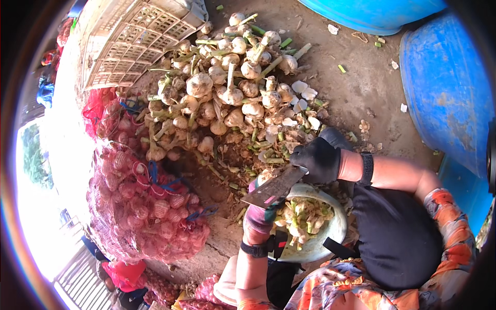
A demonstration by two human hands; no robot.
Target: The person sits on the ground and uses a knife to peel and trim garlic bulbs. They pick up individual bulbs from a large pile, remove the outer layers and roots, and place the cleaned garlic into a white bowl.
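My right hand, in a black glove, grips the handle of a broad-bladed knife. Its flat metal blade reaches left across my other hand. A garlic bulb shows at the fingers of my left hand, which wears a pink and dark glove and is partly hidden by the blade. Directly below the hands, a pale round basin contains cut garlic pieces and green stem bits. Ahead lies a large heap of garlic bulbs with stems, with trimmed stems and peel at its near edge.
Red mesh sacks of garlic lie to the left. A plastic crate is tipped at the upper left. Large blue tubs stand at the right. Someone in red is at the lower left edge.
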